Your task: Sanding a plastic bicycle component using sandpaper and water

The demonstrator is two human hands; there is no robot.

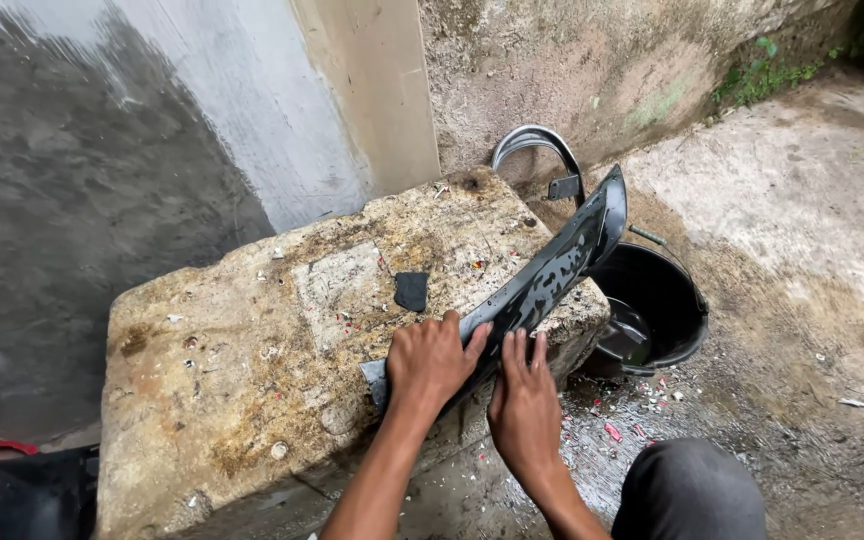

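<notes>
A long, curved, glossy black panel [552, 270] lies wet across the right edge of a rough stone block [252, 340], its far end rising over a bucket. My left hand [432, 360] presses down on the panel's near end, fingers curled over its edge. My right hand [524, 400] lies flat against the panel's lower side, fingers stretched upward. A small dark square piece [411, 290] rests on the block just beyond my left hand.
A black bucket [687, 325] holding some water stands on the wet concrete right of the block, a curved metal piece [537, 145] behind it. Red and white flecks litter the ground. My knee [687, 490] is at lower right. Walls stand behind.
</notes>
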